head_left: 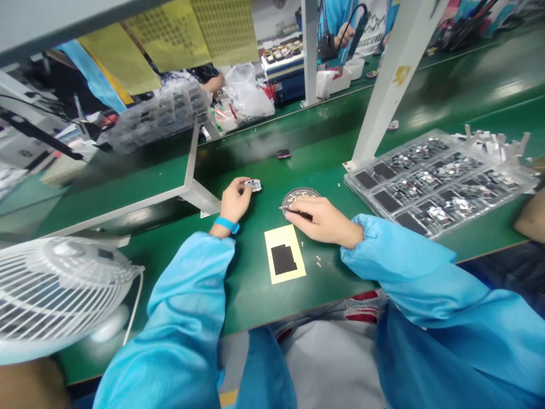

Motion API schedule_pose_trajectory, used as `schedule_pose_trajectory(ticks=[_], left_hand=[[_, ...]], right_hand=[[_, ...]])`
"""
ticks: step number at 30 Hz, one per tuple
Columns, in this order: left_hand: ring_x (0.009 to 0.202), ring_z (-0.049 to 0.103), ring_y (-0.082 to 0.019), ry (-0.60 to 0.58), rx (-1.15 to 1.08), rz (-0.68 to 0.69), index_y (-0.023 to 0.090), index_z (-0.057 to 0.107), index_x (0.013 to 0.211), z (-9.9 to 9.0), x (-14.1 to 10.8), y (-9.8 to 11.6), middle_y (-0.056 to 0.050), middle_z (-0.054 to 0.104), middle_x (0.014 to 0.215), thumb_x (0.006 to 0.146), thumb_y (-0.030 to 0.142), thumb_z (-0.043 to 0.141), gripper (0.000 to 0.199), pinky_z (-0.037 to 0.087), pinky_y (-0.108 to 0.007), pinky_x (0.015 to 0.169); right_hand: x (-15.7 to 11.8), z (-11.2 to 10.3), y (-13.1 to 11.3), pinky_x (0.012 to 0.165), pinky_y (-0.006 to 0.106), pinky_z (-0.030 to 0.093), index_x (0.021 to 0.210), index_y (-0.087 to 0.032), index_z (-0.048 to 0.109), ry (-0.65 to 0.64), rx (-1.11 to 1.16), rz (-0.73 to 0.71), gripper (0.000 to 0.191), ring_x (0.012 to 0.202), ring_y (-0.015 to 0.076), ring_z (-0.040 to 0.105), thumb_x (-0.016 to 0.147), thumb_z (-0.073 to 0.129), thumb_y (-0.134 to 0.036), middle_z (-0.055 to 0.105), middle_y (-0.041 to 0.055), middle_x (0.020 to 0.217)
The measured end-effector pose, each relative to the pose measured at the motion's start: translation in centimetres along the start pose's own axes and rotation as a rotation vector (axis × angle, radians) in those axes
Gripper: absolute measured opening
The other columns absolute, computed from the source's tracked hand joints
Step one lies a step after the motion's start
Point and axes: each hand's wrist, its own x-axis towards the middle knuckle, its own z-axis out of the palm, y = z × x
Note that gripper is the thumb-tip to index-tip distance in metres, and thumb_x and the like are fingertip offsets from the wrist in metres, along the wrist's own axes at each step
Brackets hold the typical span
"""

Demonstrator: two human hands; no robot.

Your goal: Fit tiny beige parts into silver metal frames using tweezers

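Two blue-sleeved arms point(187, 307) reach over the green table point(251, 295), the right hand point(326, 221) closed on dark tweezers point(298, 214) above a round mesh disc point(300, 199), the left hand point(233, 200) pinching a small metal part point(253, 184).

I'm seeing a green workbench point(251, 289) with a clear parts tray point(438, 182) at right. A yellow sheet point(284, 254) and a round disc point(300, 199) lie mid-frame.

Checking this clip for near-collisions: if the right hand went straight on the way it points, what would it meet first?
Probably the left hand, beyond the tip of the dark pointed tool held in the right hand, though depth is unclear and it might pass above.
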Motion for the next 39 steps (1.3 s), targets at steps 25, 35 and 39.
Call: schedule_pose_trajectory(ticks=[25, 35, 39], left_hand=[[0.090, 0.077, -0.021, -0.504, -1.007, -0.309, 0.013, 0.073, 0.115, -1.7, -2.4, 7.2, -0.016, 0.076, 0.118, 0.093, 0.044, 0.068, 0.038, 0.052, -0.021, 0.061], [0.090, 0.069, -0.018, -0.243, -0.477, -0.117, 0.018, 0.071, 0.127, -3.4, -10.7, 3.8, -0.007, 0.076, 0.108, 0.083, 0.025, 0.073, 0.045, 0.051, -0.028, 0.076], [0.079, 0.066, -0.015, -0.175, -0.399, -0.084, 0.016, 0.073, 0.118, -3.7, -10.9, 3.7, -0.006, 0.076, 0.098, 0.082, 0.019, 0.066, 0.037, 0.049, -0.027, 0.070]], right_hand=[[-0.6, 0.9, 1.6, 0.068, 0.029, 0.052, 0.101, -0.021, 0.063, -0.068, 0.250, 0.171, 0.013, 0.071, 0.0137, 0.062, 0.096, 0.065, -0.033, 0.067, 0.0010, 0.087], [-0.9, 1.7, 1.7, 0.068, 0.028, 0.053, 0.100, -0.020, 0.067, 0.049, 0.208, 0.146, 0.015, 0.073, 0.0136, 0.064, 0.092, 0.072, -0.032, 0.071, 0.0028, 0.092], [-1.1, 2.1, 1.5, 0.063, 0.026, 0.051, 0.097, -0.019, 0.069, -0.015, 0.188, 0.144, 0.014, 0.067, 0.0116, 0.061, 0.090, 0.074, -0.030, 0.071, 0.0018, 0.088]])
